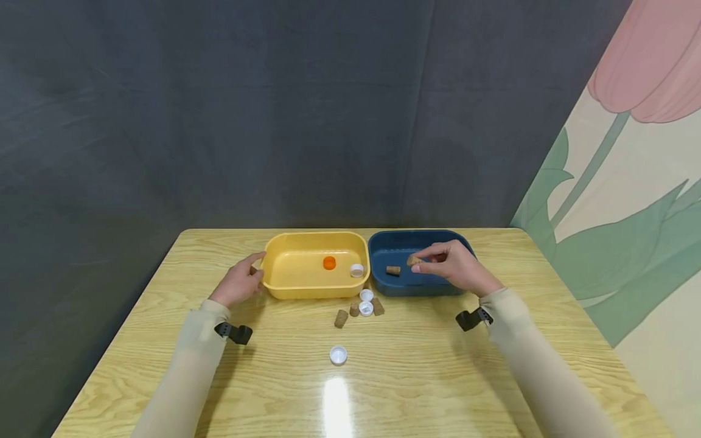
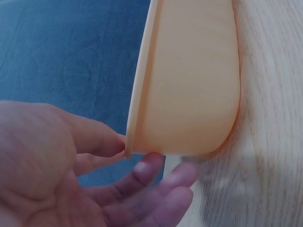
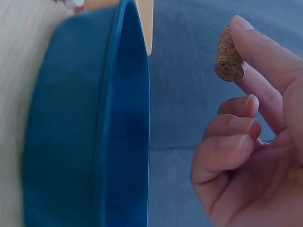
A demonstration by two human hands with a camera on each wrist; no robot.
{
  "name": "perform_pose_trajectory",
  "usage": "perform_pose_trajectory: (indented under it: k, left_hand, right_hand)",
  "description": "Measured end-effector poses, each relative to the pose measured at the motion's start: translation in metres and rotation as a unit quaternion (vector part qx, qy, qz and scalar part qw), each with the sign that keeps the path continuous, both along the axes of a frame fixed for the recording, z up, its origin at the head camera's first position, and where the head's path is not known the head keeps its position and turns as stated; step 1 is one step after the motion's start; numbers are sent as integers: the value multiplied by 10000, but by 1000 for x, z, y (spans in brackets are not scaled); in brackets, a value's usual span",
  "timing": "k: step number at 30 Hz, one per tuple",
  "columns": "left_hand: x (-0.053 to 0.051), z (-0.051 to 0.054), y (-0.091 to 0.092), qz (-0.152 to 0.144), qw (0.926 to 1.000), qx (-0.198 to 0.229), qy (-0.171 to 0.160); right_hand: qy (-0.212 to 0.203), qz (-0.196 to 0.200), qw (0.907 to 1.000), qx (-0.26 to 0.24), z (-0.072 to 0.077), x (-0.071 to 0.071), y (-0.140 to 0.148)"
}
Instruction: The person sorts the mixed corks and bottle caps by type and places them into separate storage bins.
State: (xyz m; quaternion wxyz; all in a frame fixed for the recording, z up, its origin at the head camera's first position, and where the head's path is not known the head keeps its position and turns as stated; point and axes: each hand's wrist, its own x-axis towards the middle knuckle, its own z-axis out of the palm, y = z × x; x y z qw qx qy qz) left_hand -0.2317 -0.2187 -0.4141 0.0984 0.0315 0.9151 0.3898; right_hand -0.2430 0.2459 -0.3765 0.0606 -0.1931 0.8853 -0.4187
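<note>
My right hand [image 1: 457, 264] pinches a cork [image 3: 229, 56] between thumb and forefinger, with the other fingers loosely bent. It holds this cork above the blue tray [image 1: 421, 291], where a second cork [image 1: 393, 270] lies on the bottom. Over on the left, my left hand [image 1: 238, 283] rests its fingertips at the end rim of the yellow tray [image 2: 189, 80], fingers apart and relaxed. An orange bottle cap [image 1: 329, 263] and a white bottle cap [image 1: 356, 270] lie inside the yellow tray.
Two white caps [image 1: 366, 295] and several corks [image 1: 378, 306] lie on the wooden table [image 1: 285, 389] in front of where the trays meet. Nearer to me is another white cap [image 1: 338, 355]. A dark cloth [image 1: 350, 121] hangs behind the table; a flower-painted wall stands right.
</note>
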Motion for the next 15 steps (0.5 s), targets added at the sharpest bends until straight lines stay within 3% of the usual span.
perform_pose_trajectory:
  k: [8, 15]
  left_hand:
    - [3, 4, 2, 27, 10000, -15, 13]
    - [6, 4, 3, 58, 10000, 37, -32]
  right_hand:
    - [-19, 90, 9998, 164, 0, -29, 11]
    - [240, 187, 9991, 300, 4, -48, 14]
